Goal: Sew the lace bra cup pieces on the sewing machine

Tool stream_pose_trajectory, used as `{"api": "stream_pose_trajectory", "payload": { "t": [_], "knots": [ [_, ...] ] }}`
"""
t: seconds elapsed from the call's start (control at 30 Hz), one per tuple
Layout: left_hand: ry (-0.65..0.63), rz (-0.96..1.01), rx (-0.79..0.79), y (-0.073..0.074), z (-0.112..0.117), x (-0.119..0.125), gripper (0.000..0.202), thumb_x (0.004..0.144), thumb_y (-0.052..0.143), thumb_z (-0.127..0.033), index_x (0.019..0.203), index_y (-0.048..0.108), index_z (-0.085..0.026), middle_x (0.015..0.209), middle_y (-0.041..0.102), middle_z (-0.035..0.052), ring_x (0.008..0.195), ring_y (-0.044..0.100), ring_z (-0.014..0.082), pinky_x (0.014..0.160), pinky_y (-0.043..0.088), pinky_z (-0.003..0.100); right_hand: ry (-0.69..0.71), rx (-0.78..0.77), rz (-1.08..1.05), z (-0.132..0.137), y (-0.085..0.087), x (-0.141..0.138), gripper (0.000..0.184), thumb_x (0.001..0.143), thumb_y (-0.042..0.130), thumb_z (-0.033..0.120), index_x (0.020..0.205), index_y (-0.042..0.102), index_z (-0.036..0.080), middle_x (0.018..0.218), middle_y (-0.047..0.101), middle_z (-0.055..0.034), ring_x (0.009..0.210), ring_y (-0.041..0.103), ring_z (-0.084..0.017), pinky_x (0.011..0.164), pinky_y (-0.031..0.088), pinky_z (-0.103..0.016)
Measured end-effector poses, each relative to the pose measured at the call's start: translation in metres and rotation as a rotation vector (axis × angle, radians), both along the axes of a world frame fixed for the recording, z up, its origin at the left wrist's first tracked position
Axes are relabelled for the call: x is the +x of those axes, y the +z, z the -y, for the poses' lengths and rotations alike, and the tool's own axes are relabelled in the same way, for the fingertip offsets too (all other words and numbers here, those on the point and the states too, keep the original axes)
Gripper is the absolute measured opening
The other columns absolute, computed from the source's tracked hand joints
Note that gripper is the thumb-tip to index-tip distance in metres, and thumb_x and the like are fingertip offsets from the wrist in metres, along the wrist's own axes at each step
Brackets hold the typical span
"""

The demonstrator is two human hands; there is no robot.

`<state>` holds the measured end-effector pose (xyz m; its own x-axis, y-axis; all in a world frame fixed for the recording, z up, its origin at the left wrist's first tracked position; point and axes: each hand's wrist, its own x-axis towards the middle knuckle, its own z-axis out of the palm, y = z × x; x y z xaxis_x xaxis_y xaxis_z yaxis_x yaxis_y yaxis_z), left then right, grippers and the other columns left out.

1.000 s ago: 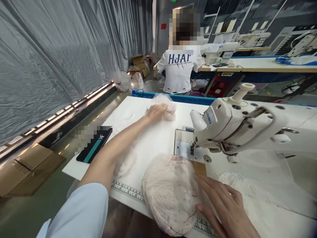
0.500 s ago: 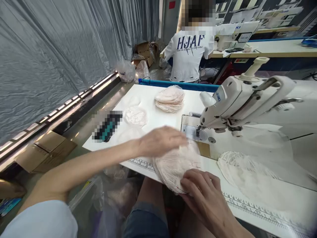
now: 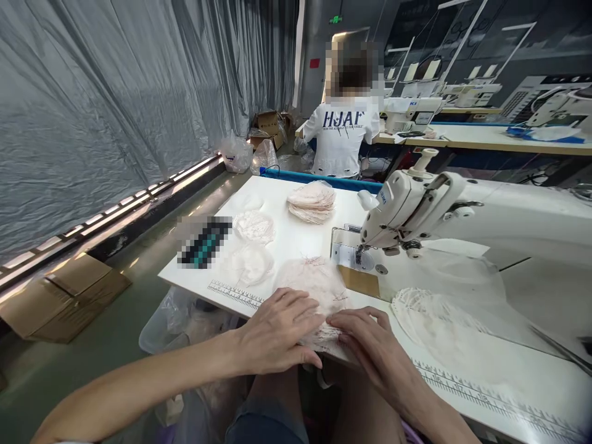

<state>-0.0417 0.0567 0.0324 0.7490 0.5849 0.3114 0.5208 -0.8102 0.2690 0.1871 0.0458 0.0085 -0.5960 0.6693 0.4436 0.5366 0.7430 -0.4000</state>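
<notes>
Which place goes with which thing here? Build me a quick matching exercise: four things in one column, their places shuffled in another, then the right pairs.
Things
1. Left hand
2. Printed ruler scale
3. Grey curtain
4. Metal needle plate

Places
A. Hanging on the left side of the view
B. At the presser foot of the white sewing machine
C. Over the pale fabric pile, beside the right hand
D. Along the near edge of the white table

Pairs: 1-C, 2-D, 3-A, 4-B
</notes>
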Motion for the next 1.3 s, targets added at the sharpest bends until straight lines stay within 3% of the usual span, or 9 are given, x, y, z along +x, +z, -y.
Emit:
{"api": "stream_pose_trajectory", "payload": {
  "t": [0.17,0.33,0.5,0.6,0.77,0.93,1.03,1.17,1.3],
  "knots": [
    [0.036,0.164,-0.165,0.002,0.001,0.016,0.025,0.086,0.057,-0.038,0.099,0.063,-0.017,0.099,0.063,0.0048,0.092,0.054,0.0185,0.082,0.042,0.032,0.019,-0.039,-0.045,-0.002,0.005,-0.002,0.023,0.094,0.034,0.008,0.105,0.049,0.022,0.099,0.065,-0.0053,0.090,0.058,-0.018,0.079,0.037,-0.037],
    [0.066,0.215,-0.264,-0.006,-0.005,0.023,0.013,0.088,0.052,-0.020,0.091,0.064,-0.016,0.090,0.065,0.0044,0.087,0.055,0.0172,0.079,0.043,0.028,-0.004,-0.094,-0.050,-0.005,0.006,-0.006,0.019,0.095,0.036,0.011,0.101,0.050,0.023,0.092,0.063,-0.0034,0.083,0.057,-0.018,0.077,0.036,-0.037],
    [0.237,0.306,-0.413,0.001,-0.013,0.025,0.014,0.089,0.048,-0.018,0.087,0.061,-0.016,0.080,0.064,0.0020,0.075,0.058,0.0143,0.069,0.044,0.024,-0.142,0.143,-0.116,-0.003,0.003,-0.002,0.022,0.094,0.042,0.016,0.116,0.047,0.019,0.108,0.059,-0.0100,0.100,0.052,-0.023,0.081,0.035,-0.038],
    [0.311,0.409,-0.417,0.003,-0.015,0.023,0.012,0.090,0.047,-0.021,0.097,0.056,-0.017,0.085,0.064,0.0011,0.077,0.060,0.0136,0.071,0.045,0.023,-0.146,0.249,-0.038,0.005,0.001,-0.002,0.018,0.092,0.052,0.026,0.109,0.052,0.020,0.108,0.059,-0.0099,0.098,0.052,-0.024,0.079,0.033,-0.039],
    [0.142,0.338,-0.286,-0.004,-0.013,0.019,0.022,0.092,0.038,-0.017,0.110,0.051,-0.018,0.097,0.063,0.0051,0.088,0.059,0.0152,0.079,0.047,0.026,-0.114,0.179,0.007,0.014,-0.006,-0.007,0.015,0.093,0.042,0.015,0.095,0.056,0.019,0.099,0.061,-0.0068,0.091,0.053,-0.021,0.076,0.030,-0.037],
    [-0.040,0.292,-0.283,0.001,-0.014,0.014,0.032,0.085,0.032,-0.004,0.098,0.060,-0.016,0.096,0.063,0.0078,0.093,0.058,0.0160,0.081,0.047,0.027,-0.070,0.030,-0.069,0.009,-0.005,-0.008,0.015,0.093,0.039,0.011,0.094,0.053,0.019,0.092,0.059,-0.0051,0.083,0.052,-0.019,0.070,0.030,-0.035],
    [-0.013,0.307,-0.321,0.007,-0.012,0.016,0.029,0.084,0.038,-0.006,0.094,0.063,-0.015,0.092,0.064,0.0087,0.089,0.058,0.0170,0.080,0.047,0.028,-0.066,0.008,-0.090,0.005,-0.003,-0.009,0.016,0.094,0.038,0.012,0.093,0.052,0.019,0.089,0.059,-0.0043,0.080,0.052,-0.018,0.069,0.032,-0.034],
    [0.046,0.326,-0.324,0.007,-0.009,0.019,0.017,0.081,0.059,-0.026,0.093,0.064,-0.015,0.088,0.064,0.0078,0.085,0.058,0.0183,0.078,0.047,0.029,-0.074,0.007,-0.096,0.001,-0.001,-0.011,0.017,0.094,0.037,0.012,0.095,0.053,0.020,0.087,0.061,-0.0034,0.079,0.053,-0.018,0.068,0.034,-0.034],
    [0.137,0.349,-0.391,0.007,-0.016,0.019,0.015,0.087,0.052,-0.023,0.082,0.063,-0.014,0.081,0.063,0.0043,0.076,0.058,0.0138,0.069,0.044,0.024,-0.211,0.190,-0.151,0.003,0.003,-0.013,0.017,0.093,0.042,0.014,0.105,0.052,0.019,0.094,0.061,-0.0073,0.086,0.054,-0.021,0.072,0.035,-0.035]
  ]
}}
